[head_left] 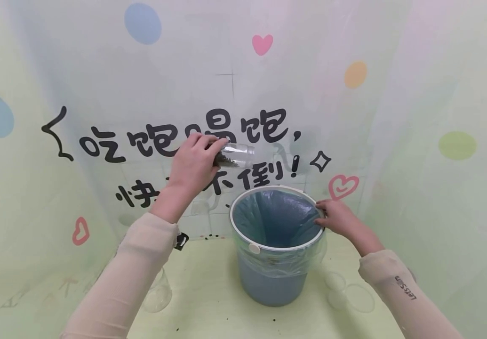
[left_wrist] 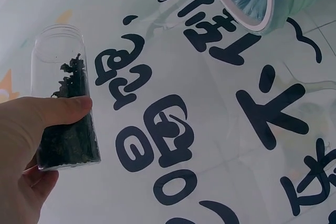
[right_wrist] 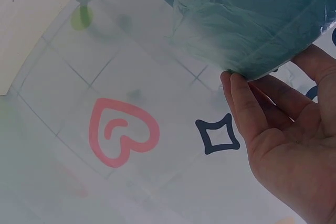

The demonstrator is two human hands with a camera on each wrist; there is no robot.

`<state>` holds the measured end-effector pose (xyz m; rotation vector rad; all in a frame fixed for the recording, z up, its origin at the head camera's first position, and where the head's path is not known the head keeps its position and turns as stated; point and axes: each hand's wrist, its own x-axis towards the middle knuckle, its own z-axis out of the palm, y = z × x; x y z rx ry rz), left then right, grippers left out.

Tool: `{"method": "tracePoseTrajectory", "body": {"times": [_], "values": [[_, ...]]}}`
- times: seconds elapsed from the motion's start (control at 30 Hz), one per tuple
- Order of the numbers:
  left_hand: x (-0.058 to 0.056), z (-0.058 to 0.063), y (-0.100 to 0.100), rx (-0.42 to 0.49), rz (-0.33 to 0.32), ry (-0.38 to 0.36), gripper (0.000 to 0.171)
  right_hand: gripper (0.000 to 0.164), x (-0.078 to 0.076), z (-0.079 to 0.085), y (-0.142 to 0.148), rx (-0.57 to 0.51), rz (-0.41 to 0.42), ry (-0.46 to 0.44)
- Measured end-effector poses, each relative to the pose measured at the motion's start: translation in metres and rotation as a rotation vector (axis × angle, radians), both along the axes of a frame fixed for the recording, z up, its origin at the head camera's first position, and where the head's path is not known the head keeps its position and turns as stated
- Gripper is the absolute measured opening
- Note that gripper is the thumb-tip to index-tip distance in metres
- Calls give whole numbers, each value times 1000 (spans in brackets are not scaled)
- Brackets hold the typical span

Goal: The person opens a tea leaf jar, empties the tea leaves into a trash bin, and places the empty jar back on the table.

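A clear, open-mouthed jar (head_left: pixel 238 154) is gripped by my left hand (head_left: pixel 193 159) in the air, up and left of the bin. Dark, dry, leaf-like bits (left_wrist: pixel 71 135) fill its lower part and reach up one side. In the head view the jar lies almost sideways, its mouth toward the right. My right hand (head_left: pixel 339 217) holds the right rim of a blue trash bin (head_left: pixel 272 285), which stands upright. A translucent green-blue bag (right_wrist: pixel 252 30) lines the bin and folds down over its outside. The right fingertips (right_wrist: pixel 239 80) are right at the rim.
On the pale green table (head_left: pixel 209 301), a clear glass vessel (head_left: pixel 158 294) stands behind my left forearm. Clear round rings (head_left: pixel 359 297) lie right of the bin. A small black-and-white item (head_left: pixel 181 241) is near the back edge. Dark specks dot the table. A printed curtain (head_left: pixel 226 56) hangs behind.
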<state>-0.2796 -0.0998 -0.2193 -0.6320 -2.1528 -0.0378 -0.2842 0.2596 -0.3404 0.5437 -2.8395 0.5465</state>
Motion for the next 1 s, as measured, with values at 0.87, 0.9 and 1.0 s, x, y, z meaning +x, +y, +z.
{"method": "tracePoseTrajectory", "body": {"times": [0.87,0.9,1.0], "values": [[-8,14,7,-121,1,121,46,39,0,-1,0,11,-12,-4],[-8,14,7,-125,2,122,46,39,-1,-1,0,12,-13,-5],[-8,14,8,-132,3,125,45,40,-1,-1,0,11,-18,-11]]}}
